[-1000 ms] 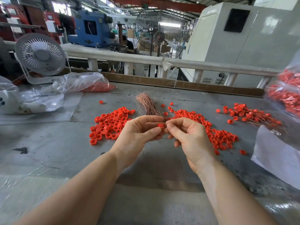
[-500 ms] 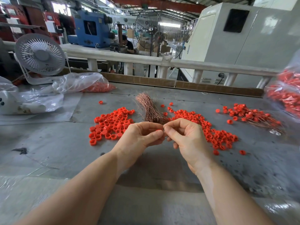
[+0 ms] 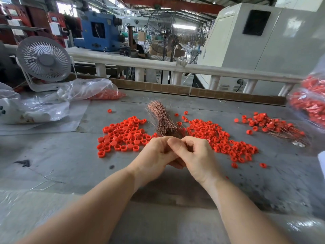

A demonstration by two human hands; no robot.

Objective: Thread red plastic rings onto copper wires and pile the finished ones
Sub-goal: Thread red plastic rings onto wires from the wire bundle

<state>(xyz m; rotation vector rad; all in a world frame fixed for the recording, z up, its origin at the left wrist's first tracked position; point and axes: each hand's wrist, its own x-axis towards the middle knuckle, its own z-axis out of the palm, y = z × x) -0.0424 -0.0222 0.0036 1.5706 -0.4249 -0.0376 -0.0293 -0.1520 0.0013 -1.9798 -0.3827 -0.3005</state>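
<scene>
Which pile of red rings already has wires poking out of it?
The far right pile: thin copper wires stick out of its rings. The left pile and the middle pile are just loose rings.

Left hand [image 3: 154, 155] and right hand [image 3: 195, 155] meet mid-view, fingers [image 3: 175, 144] curled, touching; forearms converge.

You will find no lettering, label, brand or number clear enough to read anywhere around the grey table [image 3: 52, 155]; the papers on the red machines behind it are too blurred.
</scene>
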